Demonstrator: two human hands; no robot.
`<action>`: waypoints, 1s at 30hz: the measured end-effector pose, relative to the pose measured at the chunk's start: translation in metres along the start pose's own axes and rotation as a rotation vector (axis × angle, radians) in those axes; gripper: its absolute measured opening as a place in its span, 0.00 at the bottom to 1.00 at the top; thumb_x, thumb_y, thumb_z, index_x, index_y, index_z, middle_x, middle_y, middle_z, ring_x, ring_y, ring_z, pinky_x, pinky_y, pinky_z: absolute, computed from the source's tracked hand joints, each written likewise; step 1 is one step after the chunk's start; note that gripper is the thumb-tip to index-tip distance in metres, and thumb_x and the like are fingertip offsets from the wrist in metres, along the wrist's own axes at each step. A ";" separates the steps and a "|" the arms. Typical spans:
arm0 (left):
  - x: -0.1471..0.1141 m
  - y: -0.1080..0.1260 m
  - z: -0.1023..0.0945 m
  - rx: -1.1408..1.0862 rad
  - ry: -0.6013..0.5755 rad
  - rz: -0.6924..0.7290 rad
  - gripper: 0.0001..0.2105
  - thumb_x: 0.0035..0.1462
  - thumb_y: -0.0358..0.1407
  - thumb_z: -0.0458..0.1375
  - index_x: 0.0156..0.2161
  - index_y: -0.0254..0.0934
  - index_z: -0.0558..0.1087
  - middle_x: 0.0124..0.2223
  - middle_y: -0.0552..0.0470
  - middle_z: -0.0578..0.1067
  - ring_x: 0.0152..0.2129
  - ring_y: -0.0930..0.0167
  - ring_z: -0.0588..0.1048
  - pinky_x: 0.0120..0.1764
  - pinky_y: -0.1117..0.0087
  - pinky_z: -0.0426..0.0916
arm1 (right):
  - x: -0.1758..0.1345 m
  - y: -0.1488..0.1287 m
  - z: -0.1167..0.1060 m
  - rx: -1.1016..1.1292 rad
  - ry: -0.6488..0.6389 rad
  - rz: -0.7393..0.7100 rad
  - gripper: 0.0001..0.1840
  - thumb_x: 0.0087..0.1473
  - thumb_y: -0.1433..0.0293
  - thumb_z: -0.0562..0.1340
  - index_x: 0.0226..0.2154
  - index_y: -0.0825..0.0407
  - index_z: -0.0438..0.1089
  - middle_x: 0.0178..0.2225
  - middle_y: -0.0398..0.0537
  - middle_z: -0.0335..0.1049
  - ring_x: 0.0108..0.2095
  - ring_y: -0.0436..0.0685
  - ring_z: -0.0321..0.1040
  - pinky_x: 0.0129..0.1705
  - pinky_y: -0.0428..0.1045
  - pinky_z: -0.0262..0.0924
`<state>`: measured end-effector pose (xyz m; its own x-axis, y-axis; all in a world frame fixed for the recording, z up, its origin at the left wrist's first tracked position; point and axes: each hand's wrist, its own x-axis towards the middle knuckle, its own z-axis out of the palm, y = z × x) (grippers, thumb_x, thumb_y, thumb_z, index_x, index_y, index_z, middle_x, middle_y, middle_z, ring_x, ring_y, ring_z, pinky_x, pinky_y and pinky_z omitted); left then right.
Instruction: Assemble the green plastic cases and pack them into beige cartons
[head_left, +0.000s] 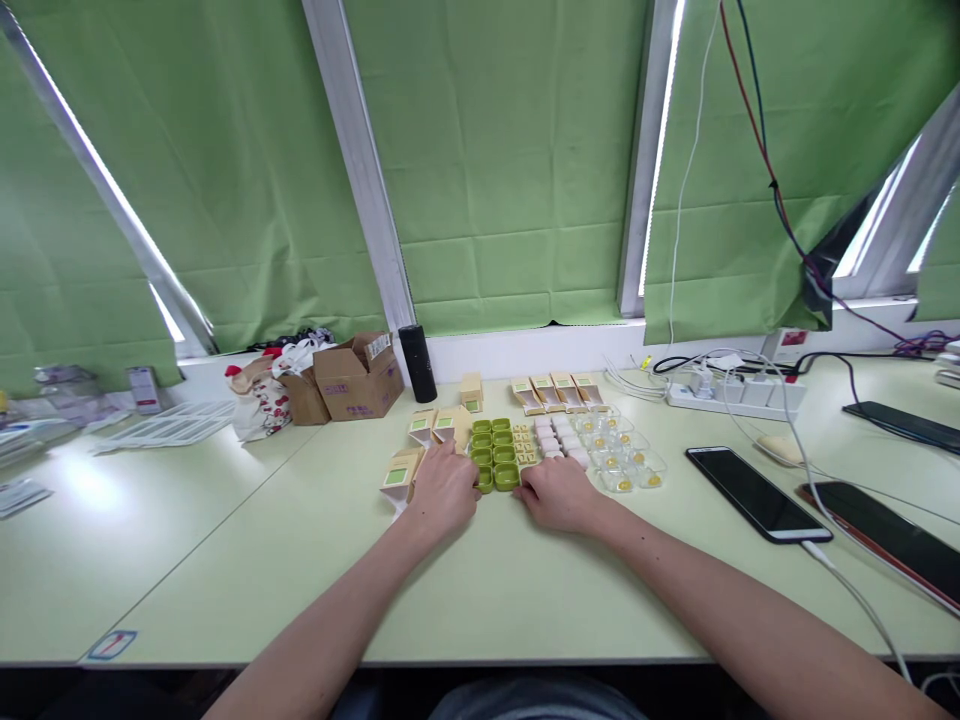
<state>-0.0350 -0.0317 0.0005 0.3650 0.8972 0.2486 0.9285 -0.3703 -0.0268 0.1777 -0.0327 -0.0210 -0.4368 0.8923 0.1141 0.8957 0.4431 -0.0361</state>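
While left hand, right hand flank green trays, palms hidden; cannot tell grip.

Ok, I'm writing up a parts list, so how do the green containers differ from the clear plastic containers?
Colour: the green containers look opaque, while the clear plastic containers are see-through and show yellow spots.
Layout: the green ones sit tightly in two columns; the clear ones look more loosely grouped.
Place: the green ones are between the hands, the clear ones farther right.
Both rest on the table.
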 end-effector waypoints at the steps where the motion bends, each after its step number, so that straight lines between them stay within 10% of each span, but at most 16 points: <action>1: 0.000 0.000 0.000 -0.013 0.011 -0.001 0.09 0.51 0.29 0.66 0.21 0.42 0.78 0.27 0.40 0.78 0.43 0.49 0.76 0.45 0.54 0.65 | 0.000 0.000 0.000 0.001 0.000 0.001 0.18 0.70 0.60 0.58 0.38 0.52 0.80 0.37 0.56 0.83 0.40 0.63 0.80 0.37 0.50 0.59; 30: 0.003 -0.004 -0.005 0.011 -0.047 -0.083 0.03 0.56 0.35 0.68 0.33 0.42 0.79 0.38 0.44 0.80 0.42 0.57 0.78 0.44 0.60 0.68 | 0.003 0.002 0.008 0.041 0.061 0.005 0.18 0.71 0.60 0.57 0.38 0.50 0.78 0.39 0.54 0.84 0.38 0.63 0.80 0.34 0.50 0.56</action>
<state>-0.0380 -0.0287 0.0065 0.2892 0.9351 0.2047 0.9563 -0.2917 -0.0188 0.1772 -0.0281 -0.0291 -0.4252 0.8883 0.1736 0.8934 0.4427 -0.0771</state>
